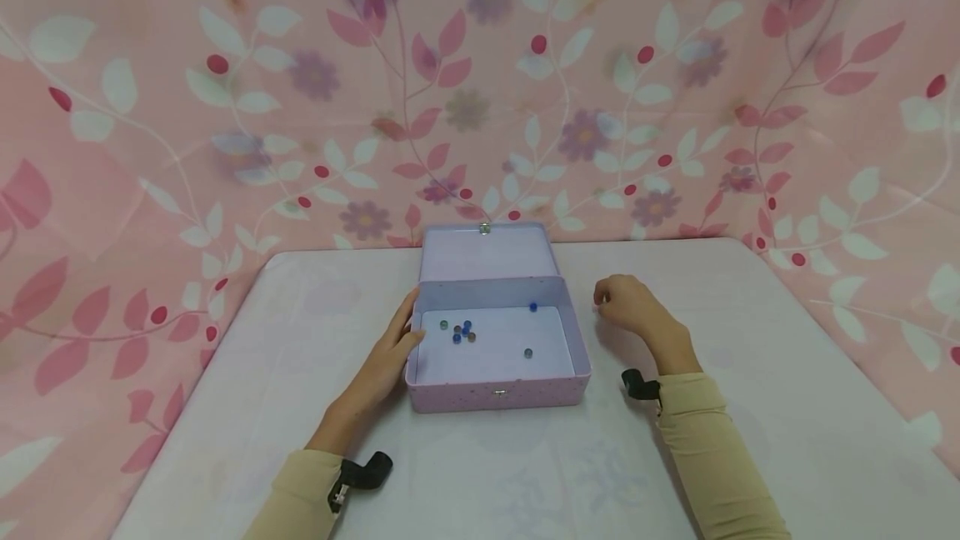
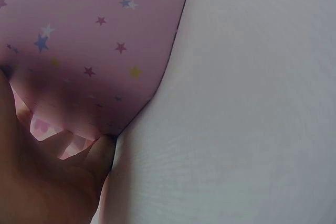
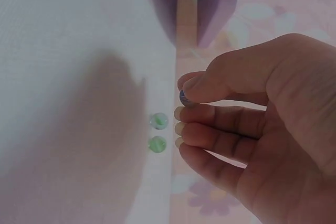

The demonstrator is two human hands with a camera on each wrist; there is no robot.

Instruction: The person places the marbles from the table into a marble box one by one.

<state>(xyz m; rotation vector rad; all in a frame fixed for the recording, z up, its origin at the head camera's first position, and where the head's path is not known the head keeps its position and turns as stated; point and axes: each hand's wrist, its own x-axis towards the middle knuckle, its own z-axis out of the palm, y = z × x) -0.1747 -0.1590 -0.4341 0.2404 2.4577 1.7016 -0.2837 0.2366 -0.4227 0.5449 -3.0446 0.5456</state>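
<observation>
A lilac-pink box (image 1: pixel 495 394), patterned with small stars, stands on the table with its hinged lid (image 1: pixel 487 252) raised. Several glass marbles (image 1: pixel 472 337) lie on its floor, most clustered toward the left. My left hand (image 1: pixel 388 359) grips the box's left side, thumb at the rim and fingers along the outer wall. To the right of the box, my right hand (image 1: pixel 633 305) pinches a blue marble (image 3: pixel 184 98) between thumb and forefinger, above the table. Two greenish marbles (image 3: pixel 157 144) sit near its fingertips in the right wrist view; the hand hides them in the head view.
The table (image 1: pixel 787 407) is covered in white cloth. A pink floral curtain (image 1: pixel 487 90) hangs behind it and along both sides. A small metal clasp (image 1: pixel 500 392) is on the box's front wall. Black camera mounts (image 1: pixel 367 471) are strapped at both wrists.
</observation>
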